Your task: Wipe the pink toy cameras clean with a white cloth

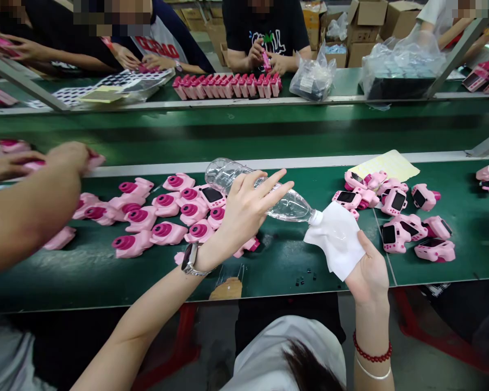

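A clear plastic bottle (291,205) lies tilted above the bench, its white cap (315,218) end pointing right and down. My left hand (250,203), with a watch on the wrist, grips the bottle's middle from above, fingers extended over it and thumb hidden. The bottle's mouth end touches a white cloth (339,239), which looks damp in the middle. Palm up, my right hand (369,271) holds the cloth between thumb and fingers; the fingers are mostly hidden under it. Left of my left hand lie several pink toy cameras (169,231); more cameras (395,237) lie to the right.
Small black pieces (305,278) lie near the front edge of the green bench (277,271). Yellow paper (385,164) is at the right. A co-worker's arm (32,212) reaches in from the left. Across the line, people handle pink parts behind a row of cameras (228,86).
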### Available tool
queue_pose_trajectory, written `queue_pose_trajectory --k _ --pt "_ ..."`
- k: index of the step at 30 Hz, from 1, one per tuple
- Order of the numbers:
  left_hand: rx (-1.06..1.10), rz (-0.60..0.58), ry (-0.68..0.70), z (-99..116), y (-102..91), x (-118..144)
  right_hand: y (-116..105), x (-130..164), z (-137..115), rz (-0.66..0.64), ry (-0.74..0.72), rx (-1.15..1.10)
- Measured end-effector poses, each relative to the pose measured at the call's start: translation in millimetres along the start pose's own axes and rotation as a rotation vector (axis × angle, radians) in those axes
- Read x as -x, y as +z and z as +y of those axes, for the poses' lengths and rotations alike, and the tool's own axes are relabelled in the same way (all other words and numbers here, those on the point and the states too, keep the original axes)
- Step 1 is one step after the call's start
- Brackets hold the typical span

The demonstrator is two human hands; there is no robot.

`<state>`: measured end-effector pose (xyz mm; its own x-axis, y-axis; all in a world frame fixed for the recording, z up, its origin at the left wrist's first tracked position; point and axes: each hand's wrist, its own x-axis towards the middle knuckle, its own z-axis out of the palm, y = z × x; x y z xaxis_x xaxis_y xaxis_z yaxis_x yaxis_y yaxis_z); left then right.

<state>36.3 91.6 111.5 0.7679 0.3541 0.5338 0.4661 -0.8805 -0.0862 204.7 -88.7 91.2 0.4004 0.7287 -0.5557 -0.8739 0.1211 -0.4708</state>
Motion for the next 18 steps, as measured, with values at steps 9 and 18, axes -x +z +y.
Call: queue_pose_trajectory --k 9,18 --pt "0.015 0.030 -0.040 -4.6 -0.9 3.7 0.2 3.2 3.9 -0.136 -0.002 0.072" --pt "0.609 -0.120 -0.295 2.5 14.5 -7.8 -15.9 18.2 3.9 0.128 -0.185 0.303"
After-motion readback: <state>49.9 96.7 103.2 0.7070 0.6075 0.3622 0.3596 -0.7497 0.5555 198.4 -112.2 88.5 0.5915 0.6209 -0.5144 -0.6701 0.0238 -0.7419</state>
